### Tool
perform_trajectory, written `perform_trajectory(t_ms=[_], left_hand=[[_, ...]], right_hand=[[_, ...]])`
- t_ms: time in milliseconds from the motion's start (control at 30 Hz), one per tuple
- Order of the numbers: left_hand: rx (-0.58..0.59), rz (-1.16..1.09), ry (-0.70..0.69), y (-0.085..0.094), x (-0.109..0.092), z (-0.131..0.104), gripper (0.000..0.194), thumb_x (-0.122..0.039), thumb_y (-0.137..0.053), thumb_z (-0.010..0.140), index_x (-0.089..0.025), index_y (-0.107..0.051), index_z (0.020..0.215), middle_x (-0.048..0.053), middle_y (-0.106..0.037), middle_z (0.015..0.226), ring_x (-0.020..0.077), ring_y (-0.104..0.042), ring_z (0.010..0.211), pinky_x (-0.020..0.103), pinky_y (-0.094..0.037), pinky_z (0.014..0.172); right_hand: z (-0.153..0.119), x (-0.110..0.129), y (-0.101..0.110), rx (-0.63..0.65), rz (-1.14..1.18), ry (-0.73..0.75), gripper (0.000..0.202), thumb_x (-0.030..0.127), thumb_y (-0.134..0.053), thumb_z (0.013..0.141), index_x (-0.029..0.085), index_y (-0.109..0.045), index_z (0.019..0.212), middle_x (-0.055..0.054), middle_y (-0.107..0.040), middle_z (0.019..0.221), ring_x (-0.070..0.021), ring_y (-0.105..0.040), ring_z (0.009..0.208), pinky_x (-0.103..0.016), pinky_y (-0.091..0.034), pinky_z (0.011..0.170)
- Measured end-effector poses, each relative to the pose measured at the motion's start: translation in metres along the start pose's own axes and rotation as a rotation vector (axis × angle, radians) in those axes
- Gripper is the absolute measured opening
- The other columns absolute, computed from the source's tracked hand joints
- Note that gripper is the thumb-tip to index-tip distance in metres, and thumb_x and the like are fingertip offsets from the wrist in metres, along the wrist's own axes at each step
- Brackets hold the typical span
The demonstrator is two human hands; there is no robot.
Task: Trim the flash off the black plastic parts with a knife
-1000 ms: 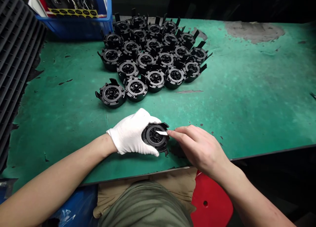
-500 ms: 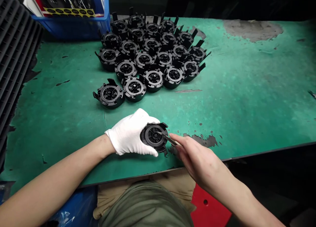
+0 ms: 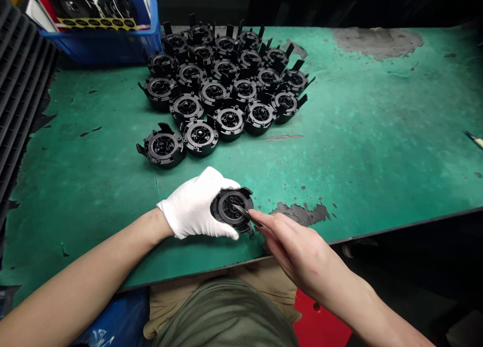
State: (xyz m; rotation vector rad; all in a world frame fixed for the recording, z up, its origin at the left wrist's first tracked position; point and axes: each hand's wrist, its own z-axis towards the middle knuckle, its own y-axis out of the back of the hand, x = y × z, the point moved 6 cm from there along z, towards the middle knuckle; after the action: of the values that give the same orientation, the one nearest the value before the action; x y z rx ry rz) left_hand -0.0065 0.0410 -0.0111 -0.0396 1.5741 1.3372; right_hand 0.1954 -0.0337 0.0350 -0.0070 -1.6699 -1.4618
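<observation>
My left hand, in a white glove, is wrapped round a round black plastic part near the table's front edge. The part's ringed, ribbed face is turned up, and short tabs stick out on its right side. Bare and pinched closed, my right hand grips a thin pointed metal tool. Its tip lies over the centre of the part; whether it touches cannot be made out. Beyond my hands stand several similar black parts in a close group, many with upright tabs.
The green table has worn grey patches. At the back left is a blue bin holding black parts and printed card. Ridged black trays line the left side. A pale-handled tool lies at the far right.
The whole view has shifted slightly, so the table things appear further left. The tool tip has moved a little over the face of the held part. Both hands keep their hold.
</observation>
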Motion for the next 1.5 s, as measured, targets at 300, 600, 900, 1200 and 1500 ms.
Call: perform_trajectory(t_ms=[300, 600, 900, 1200, 1500], left_hand=[[0.018, -0.002, 0.032, 0.000, 0.001, 0.000, 0.102, -0.091, -0.081, 0.065, -0.020, -0.069, 0.137, 0.012, -0.070, 0.112, 0.0321, -0.067, 0.103, 0.045, -0.058, 0.090], [0.028, -0.005, 0.029, -0.001, 0.002, 0.000, 0.100, -0.091, -0.080, 0.066, -0.021, -0.070, 0.136, 0.011, -0.071, 0.112, 0.0314, -0.067, 0.103, 0.045, -0.057, 0.090], [0.037, -0.019, 0.047, -0.001, 0.002, 0.000, 0.100, -0.092, -0.080, 0.066, -0.022, -0.069, 0.137, 0.012, -0.071, 0.114, 0.0320, -0.067, 0.105, 0.045, -0.057, 0.091], [0.048, -0.023, 0.068, 0.000, 0.001, 0.001, 0.098, -0.092, -0.081, 0.064, -0.023, -0.071, 0.134, 0.011, -0.070, 0.110, 0.0315, -0.065, 0.102, 0.044, -0.057, 0.089], [0.067, -0.009, 0.066, 0.001, -0.001, 0.004, 0.093, -0.095, -0.076, 0.067, -0.024, -0.073, 0.128, 0.009, -0.070, 0.105, 0.0302, -0.064, 0.097, 0.042, -0.054, 0.084]], right_hand=[[0.000, -0.002, 0.001, -0.024, -0.037, -0.009, 0.049, 0.005, -0.047, 0.108, 0.016, -0.048, 0.156, -0.010, -0.072, 0.110, -0.0209, -0.075, 0.096, -0.033, -0.065, 0.082], [0.002, 0.001, 0.001, -0.023, -0.004, -0.004, 0.047, 0.007, -0.046, 0.109, 0.016, -0.050, 0.155, -0.010, -0.072, 0.108, -0.0205, -0.076, 0.096, -0.031, -0.065, 0.079], [0.004, 0.002, 0.000, -0.035, -0.016, -0.007, 0.047, 0.008, -0.044, 0.109, 0.019, -0.048, 0.155, -0.009, -0.073, 0.107, -0.0202, -0.075, 0.091, -0.032, -0.065, 0.075], [0.002, 0.000, 0.001, -0.013, 0.050, -0.012, 0.048, 0.007, -0.045, 0.109, 0.018, -0.050, 0.155, -0.010, -0.073, 0.109, -0.0204, -0.074, 0.094, -0.033, -0.064, 0.079], [-0.003, -0.027, -0.019, 0.094, 0.858, -0.493, 0.034, 0.040, -0.049, 0.116, 0.028, -0.060, 0.145, -0.003, -0.075, 0.108, -0.0094, -0.068, 0.062, -0.022, -0.058, 0.053]])
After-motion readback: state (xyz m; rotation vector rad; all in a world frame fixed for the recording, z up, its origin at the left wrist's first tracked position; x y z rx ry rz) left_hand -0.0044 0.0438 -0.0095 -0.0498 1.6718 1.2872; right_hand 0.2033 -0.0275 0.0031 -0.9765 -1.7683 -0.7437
